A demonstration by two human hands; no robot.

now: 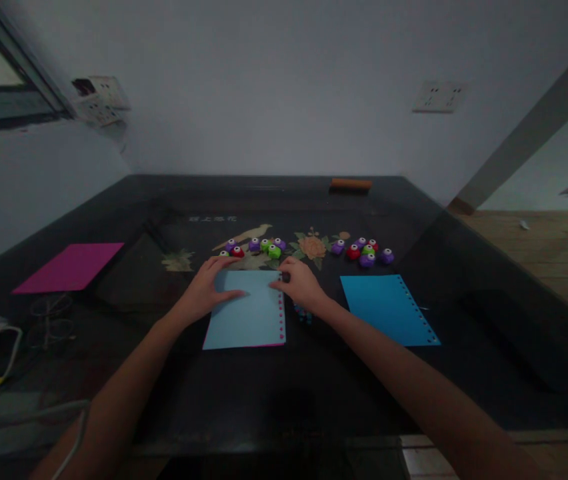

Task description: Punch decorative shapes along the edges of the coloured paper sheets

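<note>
A light blue sheet of paper (247, 317) with punched holes down its right side lies in front of me. Pink shows through its holes and along its bottom edge, so a pink sheet lies under it. My left hand (209, 287) rests on the sheet's upper left, thumb and fingers spread apart. At the upper right corner, my right hand (301, 283) grips the holed edge, its thumb on top of the paper and its fingers curled at the corner. Small blue pieces (303, 313) lie beside the sheet, partly hidden by my right wrist.
A brighter blue holed sheet (389, 310) lies right, a magenta sheet (71, 267) left. Behind the hands sit several purple, red and green eyeball-like pieces (265, 245), with another group (367, 251) farther right. A brown stick (351, 183) lies at the back; a white cable (11, 360) runs left.
</note>
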